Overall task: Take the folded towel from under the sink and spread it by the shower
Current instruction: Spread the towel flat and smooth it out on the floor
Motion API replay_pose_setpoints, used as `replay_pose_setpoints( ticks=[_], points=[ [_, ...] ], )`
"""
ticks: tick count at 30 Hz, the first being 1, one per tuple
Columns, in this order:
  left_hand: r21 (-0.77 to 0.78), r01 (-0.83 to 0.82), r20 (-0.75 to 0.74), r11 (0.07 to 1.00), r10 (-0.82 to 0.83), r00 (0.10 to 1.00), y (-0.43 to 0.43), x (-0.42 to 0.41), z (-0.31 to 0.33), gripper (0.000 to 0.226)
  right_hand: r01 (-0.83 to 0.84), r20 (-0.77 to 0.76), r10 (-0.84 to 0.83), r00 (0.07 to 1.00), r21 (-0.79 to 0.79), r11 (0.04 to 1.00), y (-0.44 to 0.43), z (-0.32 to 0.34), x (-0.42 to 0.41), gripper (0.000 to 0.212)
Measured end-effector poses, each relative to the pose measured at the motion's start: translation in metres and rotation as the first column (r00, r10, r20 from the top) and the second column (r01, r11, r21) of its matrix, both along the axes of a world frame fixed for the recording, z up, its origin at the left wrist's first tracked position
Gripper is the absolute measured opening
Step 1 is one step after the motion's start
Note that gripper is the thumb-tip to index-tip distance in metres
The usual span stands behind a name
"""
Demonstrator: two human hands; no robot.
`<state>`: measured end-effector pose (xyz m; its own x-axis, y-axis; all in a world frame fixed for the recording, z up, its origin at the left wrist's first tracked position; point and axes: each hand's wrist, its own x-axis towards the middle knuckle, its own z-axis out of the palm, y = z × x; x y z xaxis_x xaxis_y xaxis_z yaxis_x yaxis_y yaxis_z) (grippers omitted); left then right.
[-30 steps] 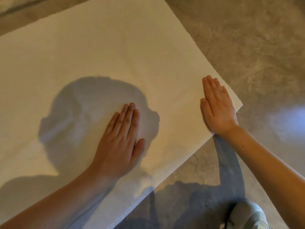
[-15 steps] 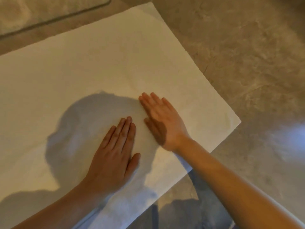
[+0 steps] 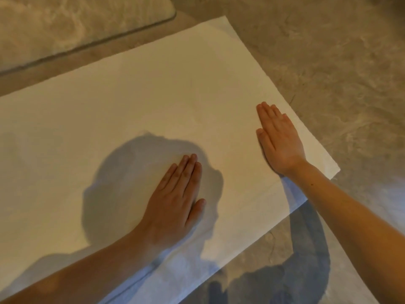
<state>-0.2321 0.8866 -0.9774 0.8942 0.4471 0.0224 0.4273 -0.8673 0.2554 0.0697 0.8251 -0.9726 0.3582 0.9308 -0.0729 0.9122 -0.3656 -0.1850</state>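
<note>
Floor (image 3: 328, 62): grey-brown with a marbled stone look, filling the right side of the view and a strip along the top. On it we log the towel (image 3: 153, 102), white and laid out as one large flat sheet, set slantwise. Its far corner points toward the top of the view and its right corner toward the right edge. Its near edge runs on a diagonal from the lower left up to that right corner. Upper left, a band of floor lies between the towel's far edge and a paler marbled area (image 3: 65, 25) with a rounded corner and a dark border; we cannot tell what this is. A rounded shadow (image 3: 131, 183) falls across the towel's middle. Both forearms are bare and enter from the bottom of the view. We note the left hand (image 3: 175, 200) palm-down on the towel inside that shadow, fingers straight and together, thumb out to the side, gripping nothing. The right hand (image 3: 279, 139) lies palm-down near the towel's right corner, fingers straight and close together, pointing away. It is flat on the cloth and holds nothing.
</note>
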Motion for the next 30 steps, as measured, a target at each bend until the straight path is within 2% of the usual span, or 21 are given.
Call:
replay_pose_setpoints(
  ticks=[10, 13, 15, 17, 19, 22, 24, 30],
  points=[
    [0.065, -0.181, 0.006, 0.981, 0.181, 0.984, 0.086, 0.030, 0.012, 0.069, 0.036, -0.002, -0.036, 0.999, 0.003, 0.999, 0.005, 0.007, -0.008, 0.059],
    [0.069, -0.190, -0.003, 0.979, 0.190, 0.982, 0.099, 0.037, 0.007, 0.068, 0.081, -0.012, -0.080, 0.997, 0.138, 0.987, 0.025, 0.019, -0.048, 0.062],
    [0.047, -0.201, 0.012, 0.978, 0.201, 0.980, 0.100, 0.038, 0.003, 0.068, -0.041, -0.059, 0.052, 0.997, 0.182, 0.982, 0.048, 0.020, -0.087, 0.060],
    [0.026, -0.203, 0.022, 0.979, 0.203, 0.979, 0.100, 0.038, 0.000, 0.067, -0.194, -0.108, 0.211, 0.972, 0.144, 0.970, 0.072, 0.016, -0.116, 0.055],
    [0.004, -0.212, 0.037, 0.977, 0.212, 0.977, 0.101, 0.037, 0.000, 0.066, -0.269, -0.133, 0.281, 0.951, 0.100, 0.958, 0.088, 0.012, -0.123, 0.053],
    [0.044, -0.204, 0.033, 0.978, 0.202, 0.979, 0.101, 0.036, 0.001, 0.064, -0.322, -0.071, 0.324, 0.944, 0.036, 0.946, 0.095, 0.003, -0.101, 0.054],
    [0.074, -0.201, 0.023, 0.977, 0.200, 0.979, 0.100, 0.035, 0.000, 0.064, -0.307, -0.031, 0.307, 0.951, 0.016, 0.952, 0.095, 0.001, -0.079, 0.055],
    [0.041, -0.208, 0.008, 0.977, 0.208, 0.978, 0.102, 0.036, 0.001, 0.066, -0.081, -0.012, 0.081, 0.997, 0.037, 0.996, 0.100, -0.002, -0.013, 0.056]
  ],
)
